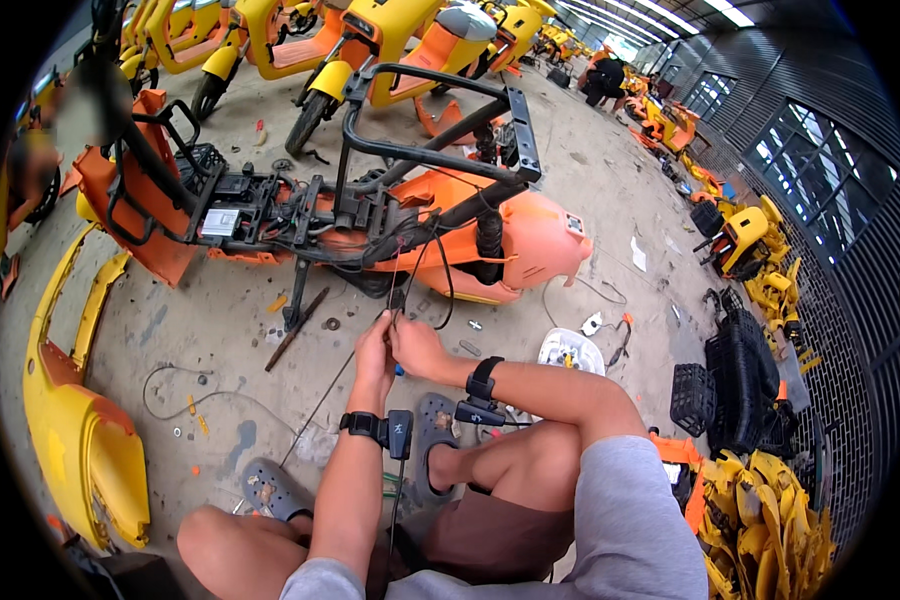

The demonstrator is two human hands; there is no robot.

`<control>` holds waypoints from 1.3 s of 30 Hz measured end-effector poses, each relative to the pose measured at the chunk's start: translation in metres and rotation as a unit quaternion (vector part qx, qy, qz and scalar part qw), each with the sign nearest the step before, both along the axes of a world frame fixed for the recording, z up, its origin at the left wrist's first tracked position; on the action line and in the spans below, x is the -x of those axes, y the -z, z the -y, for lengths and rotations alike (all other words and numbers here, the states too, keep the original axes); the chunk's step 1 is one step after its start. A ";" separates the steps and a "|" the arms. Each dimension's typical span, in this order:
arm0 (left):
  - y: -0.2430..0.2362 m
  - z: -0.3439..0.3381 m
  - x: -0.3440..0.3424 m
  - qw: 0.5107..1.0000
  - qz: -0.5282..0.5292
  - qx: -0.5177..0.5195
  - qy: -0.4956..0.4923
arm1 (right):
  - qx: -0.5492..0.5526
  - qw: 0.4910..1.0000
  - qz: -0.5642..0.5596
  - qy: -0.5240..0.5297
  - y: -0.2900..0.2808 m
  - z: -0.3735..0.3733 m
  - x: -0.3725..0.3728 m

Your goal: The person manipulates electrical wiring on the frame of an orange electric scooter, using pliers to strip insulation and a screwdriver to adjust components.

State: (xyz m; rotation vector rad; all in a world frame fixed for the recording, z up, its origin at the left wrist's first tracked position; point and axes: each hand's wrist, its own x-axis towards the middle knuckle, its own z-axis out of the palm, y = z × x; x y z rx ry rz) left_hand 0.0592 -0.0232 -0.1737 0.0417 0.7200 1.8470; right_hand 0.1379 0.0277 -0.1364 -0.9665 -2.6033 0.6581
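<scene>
Our left hand [374, 351] and right hand [419, 348] meet, fingers curled in at the lower end of a small, dark, blocky piece [397, 299], which sits below thin, dark wires [398, 263] near the black tubular metal scooter frame [482, 202]. Tugging too hard could, we judge, strain those wires; the looping black cable [452, 285] alongside might snag our right hand. Anything dropped could get lost among debris on the grey concrete floor [610, 185]. Our fingertips are hidden, so we cannot tell what each hand pinches; the wires' upper ends vanish into shadowed clutter.
</scene>
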 end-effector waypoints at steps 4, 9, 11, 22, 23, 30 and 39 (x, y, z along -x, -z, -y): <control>0.002 0.005 0.005 1.000 -0.014 0.004 -0.002 | -0.017 0.999 0.030 -0.019 0.002 0.003 0.003; 0.025 0.011 0.009 0.999 -0.039 0.003 0.013 | 0.023 0.999 0.012 -0.023 0.002 0.009 0.005; 0.027 0.014 0.009 0.999 -0.048 -0.013 0.021 | 0.040 0.999 0.022 -0.019 -0.002 0.012 0.003; 0.031 0.043 -0.009 0.994 -0.079 0.063 -0.043 | 0.074 0.996 -0.020 -0.035 0.027 0.035 -0.007; 0.029 0.037 -0.012 0.994 -0.080 0.057 -0.051 | 0.053 0.997 -0.016 -0.045 0.024 0.030 -0.010; 0.019 0.036 0.007 0.974 -0.193 0.088 0.082 | 0.138 0.990 -0.016 0.024 0.021 0.027 -0.018; 0.006 0.018 0.014 0.989 -0.136 0.038 0.053 | 0.102 0.989 -0.052 -0.091 0.039 0.011 -0.029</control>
